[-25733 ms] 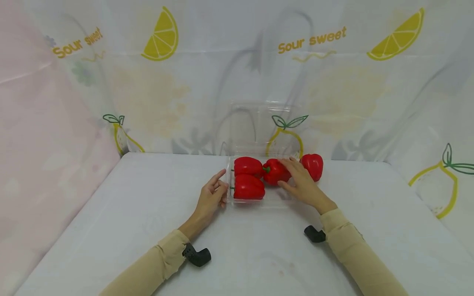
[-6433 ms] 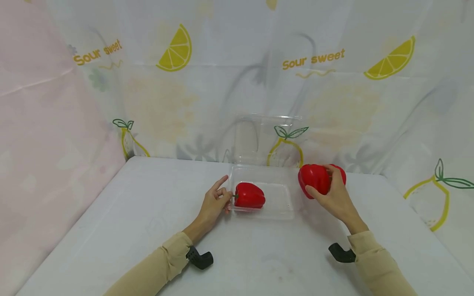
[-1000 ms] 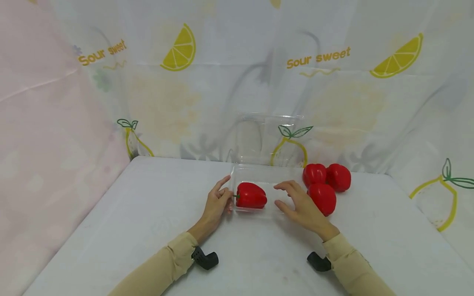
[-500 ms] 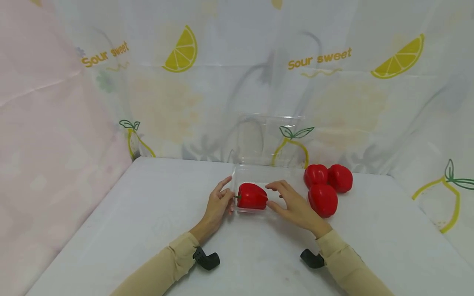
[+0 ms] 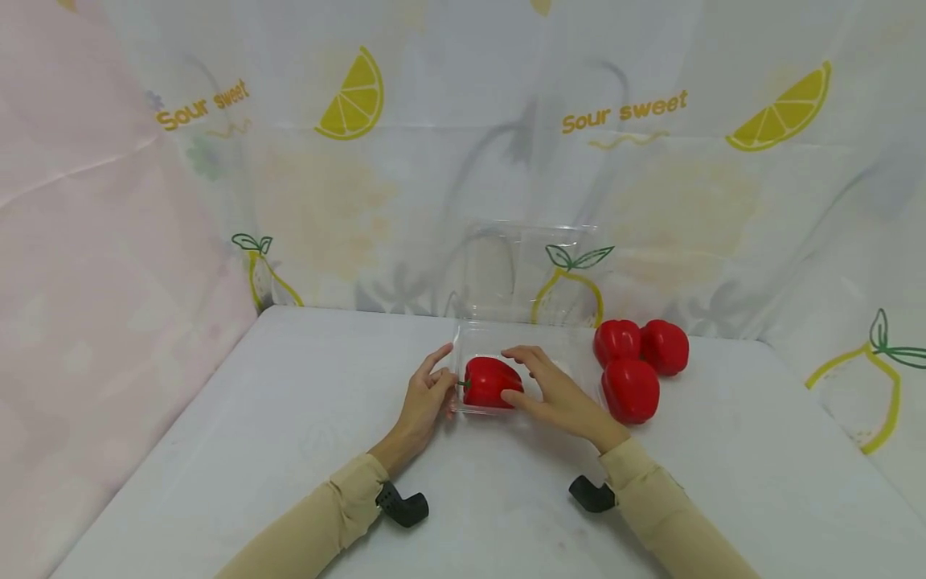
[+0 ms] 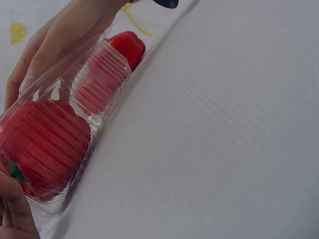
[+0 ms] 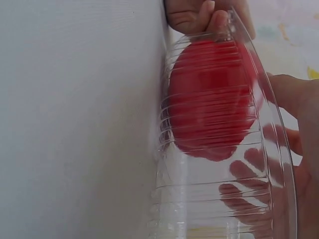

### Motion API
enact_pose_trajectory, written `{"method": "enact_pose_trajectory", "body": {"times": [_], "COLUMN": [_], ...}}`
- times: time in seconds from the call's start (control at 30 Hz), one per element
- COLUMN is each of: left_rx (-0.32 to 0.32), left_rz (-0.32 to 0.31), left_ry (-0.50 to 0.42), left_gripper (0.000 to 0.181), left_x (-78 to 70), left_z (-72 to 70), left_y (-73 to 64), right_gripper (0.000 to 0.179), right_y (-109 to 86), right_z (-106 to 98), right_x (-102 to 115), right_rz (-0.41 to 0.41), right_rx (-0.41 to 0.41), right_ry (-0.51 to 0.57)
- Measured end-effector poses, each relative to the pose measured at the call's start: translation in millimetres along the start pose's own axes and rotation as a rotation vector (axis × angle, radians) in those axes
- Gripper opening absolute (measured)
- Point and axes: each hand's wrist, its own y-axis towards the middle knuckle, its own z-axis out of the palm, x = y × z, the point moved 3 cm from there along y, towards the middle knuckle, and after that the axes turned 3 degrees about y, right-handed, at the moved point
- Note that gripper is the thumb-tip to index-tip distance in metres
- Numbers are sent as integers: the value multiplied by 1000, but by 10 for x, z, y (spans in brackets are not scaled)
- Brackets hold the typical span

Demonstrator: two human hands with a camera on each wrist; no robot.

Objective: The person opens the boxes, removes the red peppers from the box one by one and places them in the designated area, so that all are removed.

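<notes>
A red bell pepper (image 5: 486, 381) with a green stem lies at the left end of a clear plastic clamshell container (image 5: 524, 324). The container's lid (image 5: 495, 269) stands raised at the back. My left hand (image 5: 419, 402) pinches the container's left rim, close to the pepper's stem. My right hand (image 5: 560, 398) reaches in from the right, thumb and fingers spread over the pepper's blunt end. Through the ribbed wall in the right wrist view, several right fingers (image 7: 241, 172) show inside the container, apart from the pepper (image 7: 212, 99).
Three more red bell peppers (image 5: 631, 391) sit grouped on the white table (image 5: 347, 354), just right of the container. A printed cloth backdrop (image 5: 434, 161) rises behind the table's far edge. Black wrist devices (image 5: 407, 508) hang at both cuffs.
Over the last second my right hand has moved left onto the pepper. Earlier, three peppers were inside the container and one outside; two have been shifted to the right. My left hand stays at the rim.
</notes>
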Motion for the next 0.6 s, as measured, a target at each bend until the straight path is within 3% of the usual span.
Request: {"method": "enact_pose_trajectory", "body": {"times": [0.6], "left_rx": [-17], "left_rz": [-5], "left_ry": [12], "left_gripper": [51], "left_x": [3], "left_z": [-4], "left_y": [-3], "right_gripper": [67], "right_y": [86], "right_z": [75], "right_x": [72], "right_rz": [48], "right_rx": [93], "right_ry": [7]}}
